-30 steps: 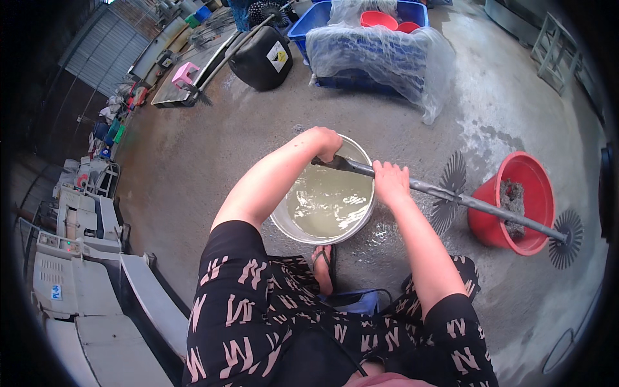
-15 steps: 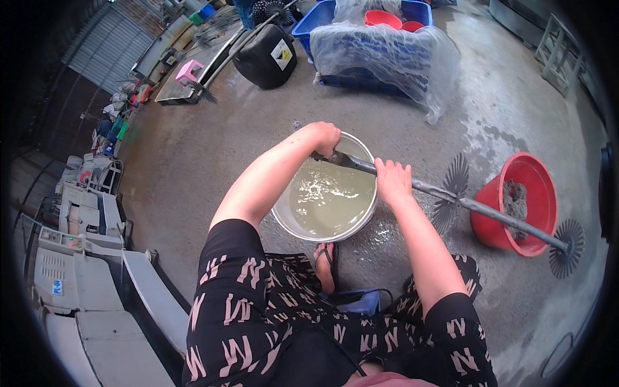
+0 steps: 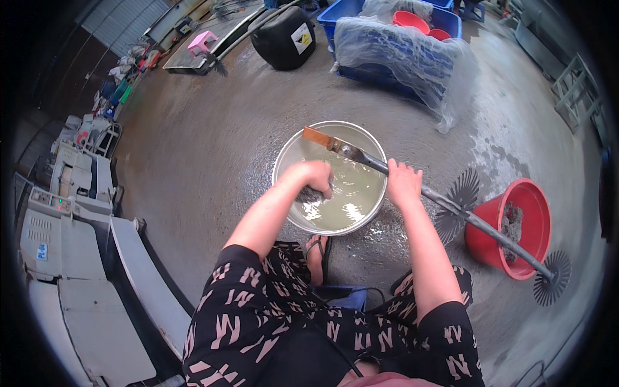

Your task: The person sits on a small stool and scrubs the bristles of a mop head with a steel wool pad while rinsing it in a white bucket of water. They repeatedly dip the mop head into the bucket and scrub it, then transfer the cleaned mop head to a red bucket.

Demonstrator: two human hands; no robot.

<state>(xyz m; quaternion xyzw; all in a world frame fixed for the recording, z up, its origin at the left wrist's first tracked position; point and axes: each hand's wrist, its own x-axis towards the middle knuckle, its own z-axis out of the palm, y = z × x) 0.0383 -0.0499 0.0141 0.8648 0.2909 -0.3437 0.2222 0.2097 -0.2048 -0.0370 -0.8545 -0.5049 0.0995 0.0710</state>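
Note:
My right hand (image 3: 405, 184) is closed around a long grey metal shaft (image 3: 493, 239), which slants over the white bucket (image 3: 330, 231). The shaft's upper left end has a flat orange-brown tip (image 3: 316, 136) above the bucket's far rim. Toward its other end sit two dark toothed discs, a nearer one (image 3: 461, 187) and an end one (image 3: 552, 278). Inside the bucket, just over the cloudy water (image 3: 361, 188), my left hand (image 3: 314, 177) is closed on a dark grey wad (image 3: 312, 195), partly hidden by the fingers. Its exact kind cannot be made out.
A red bucket (image 3: 478, 233) holding a grey clumped mass (image 3: 513, 226) stands under the shaft at right. Ahead are a black jerrycan (image 3: 278, 42) and a blue crate (image 3: 393, 72) draped with clear plastic. Grey machines (image 3: 68, 248) line the left. The floor (image 3: 213, 148) is wet.
My left hand has left the shaft's end and come down into the bucket with the grey wad, uncovering the orange-brown tip. My right hand still grips the shaft.

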